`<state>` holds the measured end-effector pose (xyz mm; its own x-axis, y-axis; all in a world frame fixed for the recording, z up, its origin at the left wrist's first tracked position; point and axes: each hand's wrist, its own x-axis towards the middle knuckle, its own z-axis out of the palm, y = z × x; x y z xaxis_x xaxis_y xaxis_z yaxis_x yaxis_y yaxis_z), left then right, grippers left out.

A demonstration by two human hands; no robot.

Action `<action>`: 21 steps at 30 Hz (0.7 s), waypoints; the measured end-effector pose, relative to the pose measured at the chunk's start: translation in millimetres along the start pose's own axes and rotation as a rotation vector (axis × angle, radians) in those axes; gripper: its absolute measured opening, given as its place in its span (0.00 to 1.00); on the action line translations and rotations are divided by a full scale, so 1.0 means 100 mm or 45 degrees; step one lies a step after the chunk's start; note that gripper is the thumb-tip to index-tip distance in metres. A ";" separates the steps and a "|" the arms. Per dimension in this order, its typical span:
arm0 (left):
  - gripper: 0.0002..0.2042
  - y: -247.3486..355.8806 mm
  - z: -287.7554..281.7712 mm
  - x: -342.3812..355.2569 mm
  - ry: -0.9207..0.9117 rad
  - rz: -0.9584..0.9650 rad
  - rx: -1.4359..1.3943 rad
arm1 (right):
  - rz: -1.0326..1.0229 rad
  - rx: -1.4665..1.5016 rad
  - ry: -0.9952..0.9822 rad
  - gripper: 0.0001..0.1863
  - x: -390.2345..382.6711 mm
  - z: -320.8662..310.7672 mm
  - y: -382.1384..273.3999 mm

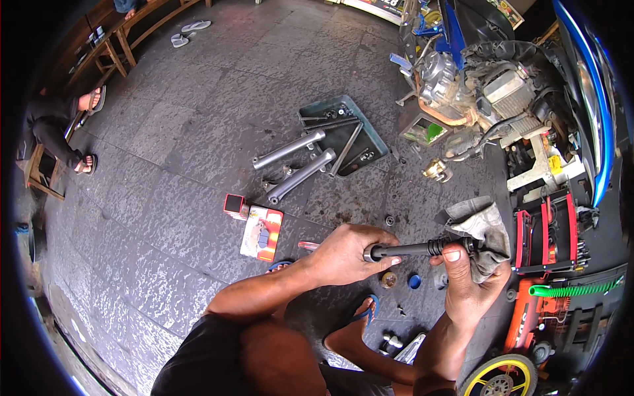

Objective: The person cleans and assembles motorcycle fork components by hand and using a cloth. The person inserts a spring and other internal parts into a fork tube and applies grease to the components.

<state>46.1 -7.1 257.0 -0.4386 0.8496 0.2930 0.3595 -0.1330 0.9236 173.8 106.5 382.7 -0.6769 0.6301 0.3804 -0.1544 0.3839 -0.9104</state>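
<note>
My left hand is closed round the ringed metal end of a tube; most of that end is hidden in the fist. From it a dark damper rod with a short coil spring runs level to the right. My right hand grips the rod's far end, thumb on top, with a crumpled grey rag bunched against it. Below the rod, a small round tan part and a blue cap lie on the floor. A red-handled tool shows partly beside my left hand.
Ahead, two silver fork legs lean by a green-grey parts tray. A brake-pad package and a small red box lie left. A partly stripped motorcycle, red tool rack and yellow wheel line the right; a seated person's foot is far left.
</note>
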 end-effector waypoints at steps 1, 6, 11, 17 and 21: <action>0.17 0.00 0.01 0.00 0.053 0.041 -0.036 | -0.004 -0.003 -0.005 0.19 0.00 0.01 0.01; 0.14 -0.03 0.06 0.00 0.151 0.187 -0.078 | -0.133 -0.341 -0.382 0.18 -0.03 0.20 0.17; 0.14 -0.09 0.04 -0.03 0.140 0.130 -0.071 | -0.157 -0.399 -0.416 0.19 -0.09 0.30 0.27; 0.13 -0.08 0.02 -0.05 0.141 0.241 -0.069 | -0.196 -0.482 -0.468 0.19 -0.08 0.31 0.26; 0.09 -0.07 0.03 -0.04 0.222 0.320 -0.025 | -0.214 -0.478 -0.497 0.19 -0.08 0.31 0.27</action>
<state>47.8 -8.3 248.6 -0.4734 0.6887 0.5491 0.4594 -0.3389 0.8211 152.4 90.8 350.4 -0.8919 0.2707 0.3623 -0.0648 0.7163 -0.6947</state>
